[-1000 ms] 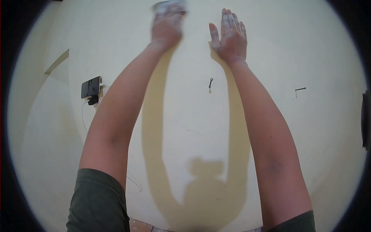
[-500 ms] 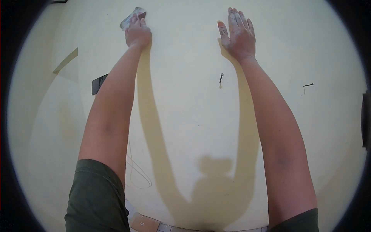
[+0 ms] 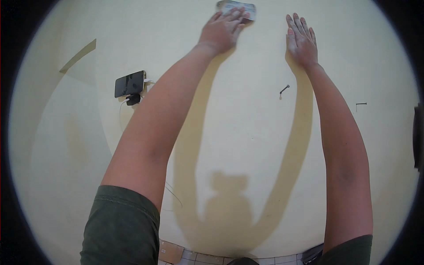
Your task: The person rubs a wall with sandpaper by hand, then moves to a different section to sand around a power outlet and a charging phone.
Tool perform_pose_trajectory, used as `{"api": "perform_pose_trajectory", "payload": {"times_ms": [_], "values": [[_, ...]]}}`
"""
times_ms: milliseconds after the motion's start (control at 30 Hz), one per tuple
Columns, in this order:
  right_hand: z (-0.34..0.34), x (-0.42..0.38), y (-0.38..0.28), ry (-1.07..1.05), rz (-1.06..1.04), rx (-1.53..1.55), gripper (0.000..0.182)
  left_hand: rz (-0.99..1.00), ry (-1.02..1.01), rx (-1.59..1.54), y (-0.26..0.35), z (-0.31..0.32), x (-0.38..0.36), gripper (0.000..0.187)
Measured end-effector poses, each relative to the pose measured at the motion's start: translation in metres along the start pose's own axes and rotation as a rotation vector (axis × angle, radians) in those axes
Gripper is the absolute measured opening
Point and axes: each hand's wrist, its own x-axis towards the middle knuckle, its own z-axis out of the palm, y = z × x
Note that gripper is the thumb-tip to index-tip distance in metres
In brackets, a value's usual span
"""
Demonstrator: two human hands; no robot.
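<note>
Pressed against the pale wall (image 3: 247, 145) at the top of the view is a small sheet of sandpaper (image 3: 235, 4), with a light printed back and a dark brown edge showing. My left hand (image 3: 221, 32) lies over it, fingers stretched across the back and holding it to the wall. To the right, my right hand (image 3: 303, 47) rests flat on the wall with nothing in it. Its fingers are extended and dusted with whitish powder. Both forearms reach upward and cast long shadows.
A nail (image 3: 284, 89) sticks out below my right hand, and another nail (image 3: 361, 104) farther right. A phone (image 3: 129, 84) sits above a black charger (image 3: 133, 100) with a white cable on the left. Brown cardboard (image 3: 171, 252) lies on the tiled floor (image 3: 212, 259).
My left hand has swept right along the wall with the sandpaper, nearer to my right hand. The view has shifted, and the phone and charger show more fully.
</note>
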Motion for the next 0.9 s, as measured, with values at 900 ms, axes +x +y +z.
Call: {"api": "perform_pose_trajectory", "payload": {"times_ms": [900], "values": [[0.077, 0.059, -0.291, -0.156, 0.069, -0.159, 0.062, -0.135, -0.057, -0.006, -0.351, -0.092, -0.146, 0.047]]}}
